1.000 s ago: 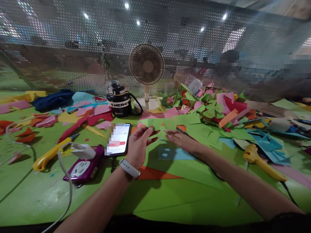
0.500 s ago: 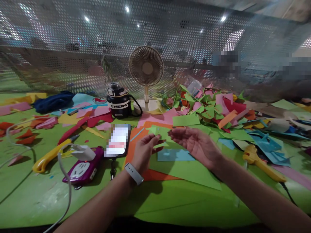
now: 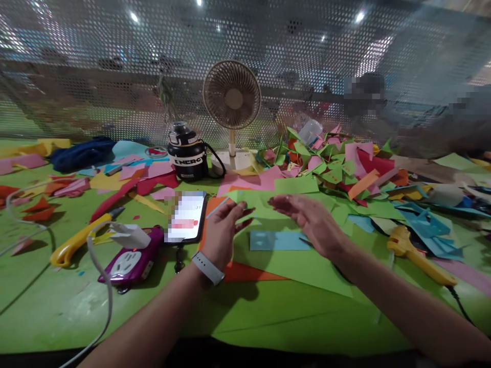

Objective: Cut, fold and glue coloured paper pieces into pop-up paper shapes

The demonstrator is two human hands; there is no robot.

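Note:
My left hand [image 3: 221, 231], with a pale watch band at its wrist, hovers over green paper. Its thumb and fingers are apart, and I see nothing held between them. Facing it, my right hand [image 3: 316, 222] is open, palm turned inward and fingers stretched out together. Below and between the hands lies a light blue paper strip [image 3: 278, 241] on a large green sheet [image 3: 307, 271]. A dark thin tip shows at the strip's right end, partly hidden by my right hand. An orange sheet [image 3: 249, 272] sticks out from under the green one.
A phone [image 3: 186, 217], a purple power strip [image 3: 132, 266] with a white plug and yellow-handled scissors [image 3: 80, 240] lie left. At right is a yellow glue gun [image 3: 422, 258]. Behind stand a black bottle [image 3: 187, 159], a fan [image 3: 232, 94] and a heap of paper scraps [image 3: 330, 163].
My left hand has shifted slightly left and up, and its fingers have moved away from a light green patch of paper. My right hand has turned a little. The view has tilted slightly down.

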